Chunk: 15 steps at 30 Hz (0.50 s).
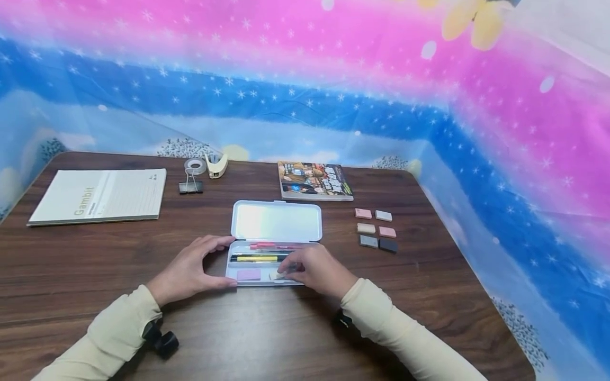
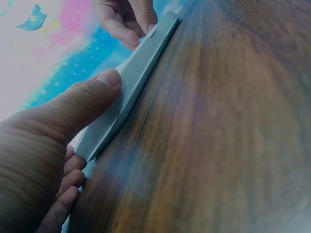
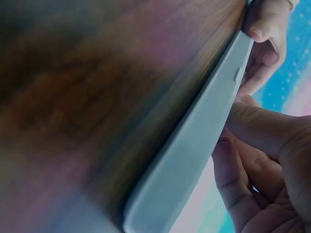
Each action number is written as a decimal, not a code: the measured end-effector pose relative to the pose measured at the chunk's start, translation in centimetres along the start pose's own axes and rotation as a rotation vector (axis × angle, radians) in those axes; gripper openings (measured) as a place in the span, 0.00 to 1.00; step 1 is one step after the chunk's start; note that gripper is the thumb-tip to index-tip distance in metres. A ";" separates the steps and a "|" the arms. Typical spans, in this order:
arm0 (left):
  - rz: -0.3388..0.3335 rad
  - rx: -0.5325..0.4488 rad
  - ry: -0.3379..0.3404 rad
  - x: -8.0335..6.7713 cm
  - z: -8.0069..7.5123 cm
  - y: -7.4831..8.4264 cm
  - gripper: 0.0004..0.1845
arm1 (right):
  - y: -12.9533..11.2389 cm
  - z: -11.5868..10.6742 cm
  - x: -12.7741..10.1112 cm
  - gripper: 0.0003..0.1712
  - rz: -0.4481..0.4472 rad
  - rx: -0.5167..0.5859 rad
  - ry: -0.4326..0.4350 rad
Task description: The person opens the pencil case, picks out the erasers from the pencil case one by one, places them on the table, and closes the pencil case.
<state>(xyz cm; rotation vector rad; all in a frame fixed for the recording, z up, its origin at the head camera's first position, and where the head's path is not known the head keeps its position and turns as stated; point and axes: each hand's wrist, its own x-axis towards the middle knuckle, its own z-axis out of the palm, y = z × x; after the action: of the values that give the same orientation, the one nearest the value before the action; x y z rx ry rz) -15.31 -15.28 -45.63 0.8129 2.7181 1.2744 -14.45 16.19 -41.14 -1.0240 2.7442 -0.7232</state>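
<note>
Bench (image 1: 257, 328) holding an open white pencil case (image 1: 276, 221)

From afar, I see it hinged open, presumably so its contents are within reach. The left hand (image 1: 188, 267) grips its left end, thumb and fingers spread wide, likely steadying it. The right hand (image 1: 319, 269), arched over the front compartment (image 1: 265, 277), pinches a cream eraser (image 1: 275, 275) near a lilac eraser (image 1: 249, 275).

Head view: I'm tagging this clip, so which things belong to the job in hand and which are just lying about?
Likely part of the job:
open pencil case, held by the left grip
pale eraser, pinched by the right grip
lilac eraser and pens inside
six loose erasers, probably

Apparently just lying about:
notebook
tape roll
binder clip
stapler
book
</note>
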 end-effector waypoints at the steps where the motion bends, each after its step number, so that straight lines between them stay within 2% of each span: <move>1: -0.001 0.001 -0.001 0.0 -0.1 0.0 0.49 | -0.1 0.0 0.2 0.09 0.000 -0.011 -0.013; 7: -0.004 0.003 -0.005 0.1 -0.1 0.0 0.49 | 0.0 0.0 0.7 0.10 0.004 -0.017 -0.047; 15: 0.005 0.008 0.005 0.1 0.0 0.0 0.49 | 0.8 -0.3 0.3 0.10 0.047 0.174 0.010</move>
<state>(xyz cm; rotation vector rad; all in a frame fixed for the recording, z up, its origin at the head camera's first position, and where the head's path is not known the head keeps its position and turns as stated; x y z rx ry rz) -15.36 -15.23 -45.65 0.8184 2.7284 1.2685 -15.17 16.63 -41.27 -0.9189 2.6467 -0.9425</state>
